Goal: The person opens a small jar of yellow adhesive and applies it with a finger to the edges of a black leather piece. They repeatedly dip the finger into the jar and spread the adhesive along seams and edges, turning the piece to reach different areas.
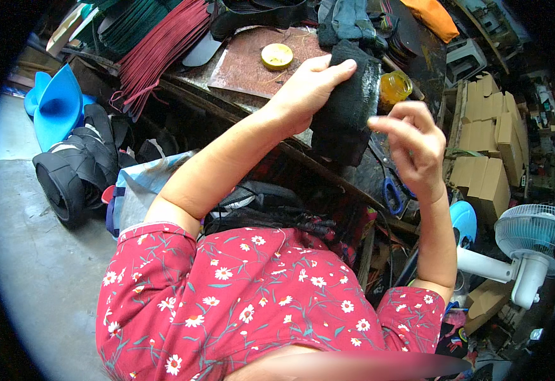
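A small, crowded shoemaking workshop; its worn, stained wooden workbench [239, 105] is the centre; stacked maroon sole strips [157, 51] lie at its far left end; black rubber pieces [77, 168] are piled on the concrete floor left of it; brown cardboard boxes [487, 152] stand right of it; blue-handled scissors [391, 190] hang at its front edge.

A cluttered, dark-stained wooden workbench [353, 181] is seen, on which a rusty brown metal sheet [245, 63] is laid flat. A round yellow lid [277, 56] rests on that sheet, and an amber glass jar [396, 86] (partly hidden) stands nearby.
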`<action>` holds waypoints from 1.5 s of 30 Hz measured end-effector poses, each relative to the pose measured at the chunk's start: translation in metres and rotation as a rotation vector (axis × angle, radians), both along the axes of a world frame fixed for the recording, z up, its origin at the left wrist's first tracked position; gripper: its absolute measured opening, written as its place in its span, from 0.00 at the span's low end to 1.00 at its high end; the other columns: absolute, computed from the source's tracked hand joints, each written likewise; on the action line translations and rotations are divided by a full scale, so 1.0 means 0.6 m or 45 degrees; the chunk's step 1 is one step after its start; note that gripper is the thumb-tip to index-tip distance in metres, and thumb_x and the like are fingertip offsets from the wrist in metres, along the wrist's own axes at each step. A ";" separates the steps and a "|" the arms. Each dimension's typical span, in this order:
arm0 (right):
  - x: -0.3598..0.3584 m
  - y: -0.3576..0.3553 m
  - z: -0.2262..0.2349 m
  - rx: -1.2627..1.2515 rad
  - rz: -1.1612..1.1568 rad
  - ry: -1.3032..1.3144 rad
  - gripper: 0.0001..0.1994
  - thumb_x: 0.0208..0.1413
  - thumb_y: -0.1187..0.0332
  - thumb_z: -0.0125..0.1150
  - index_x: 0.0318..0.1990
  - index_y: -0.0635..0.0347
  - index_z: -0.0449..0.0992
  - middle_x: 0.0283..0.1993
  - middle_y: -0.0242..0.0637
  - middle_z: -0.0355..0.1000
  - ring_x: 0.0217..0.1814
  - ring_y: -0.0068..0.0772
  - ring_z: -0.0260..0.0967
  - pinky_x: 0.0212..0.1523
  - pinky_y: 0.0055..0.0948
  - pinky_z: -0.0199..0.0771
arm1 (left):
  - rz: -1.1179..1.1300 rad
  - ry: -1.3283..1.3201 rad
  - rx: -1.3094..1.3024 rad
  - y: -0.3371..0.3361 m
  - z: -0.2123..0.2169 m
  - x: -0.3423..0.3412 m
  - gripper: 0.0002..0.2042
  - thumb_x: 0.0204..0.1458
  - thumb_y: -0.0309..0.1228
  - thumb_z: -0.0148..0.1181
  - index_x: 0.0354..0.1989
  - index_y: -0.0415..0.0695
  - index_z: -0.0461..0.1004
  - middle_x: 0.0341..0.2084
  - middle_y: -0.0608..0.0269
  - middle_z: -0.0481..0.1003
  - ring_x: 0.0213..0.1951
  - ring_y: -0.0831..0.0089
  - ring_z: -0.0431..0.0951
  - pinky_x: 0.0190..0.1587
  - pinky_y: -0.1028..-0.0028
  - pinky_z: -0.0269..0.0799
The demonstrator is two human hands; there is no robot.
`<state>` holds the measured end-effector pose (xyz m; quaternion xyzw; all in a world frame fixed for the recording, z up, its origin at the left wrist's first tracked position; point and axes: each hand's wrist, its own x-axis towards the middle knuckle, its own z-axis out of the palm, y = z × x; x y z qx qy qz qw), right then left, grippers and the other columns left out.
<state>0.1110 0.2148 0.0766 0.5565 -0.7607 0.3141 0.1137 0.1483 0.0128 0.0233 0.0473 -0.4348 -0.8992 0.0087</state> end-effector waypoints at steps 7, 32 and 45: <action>0.009 -0.004 -0.012 0.172 -0.104 0.617 0.25 0.43 0.75 0.62 0.50 0.33 0.81 0.35 0.28 0.71 0.27 0.27 0.68 0.28 0.27 0.70 | -0.012 0.012 -0.067 -0.007 -0.001 0.001 0.14 0.61 0.35 0.56 0.51 0.41 0.74 0.42 0.61 0.79 0.39 0.73 0.81 0.42 0.72 0.78; -0.019 -0.022 -0.007 0.044 -0.398 0.341 0.24 0.46 0.73 0.62 0.55 0.45 0.78 0.41 0.34 0.71 0.33 0.34 0.73 0.35 0.32 0.76 | -0.127 0.089 -0.107 -0.011 0.015 0.029 0.14 0.62 0.36 0.55 0.49 0.38 0.75 0.39 0.64 0.79 0.38 0.78 0.79 0.42 0.76 0.76; 0.005 -0.016 -0.022 0.028 -0.029 0.004 0.26 0.42 0.75 0.64 0.54 0.47 0.80 0.39 0.38 0.72 0.31 0.33 0.71 0.33 0.29 0.74 | 0.092 0.075 0.002 -0.015 0.009 -0.008 0.10 0.61 0.33 0.56 0.43 0.40 0.76 0.35 0.61 0.80 0.33 0.75 0.80 0.37 0.73 0.78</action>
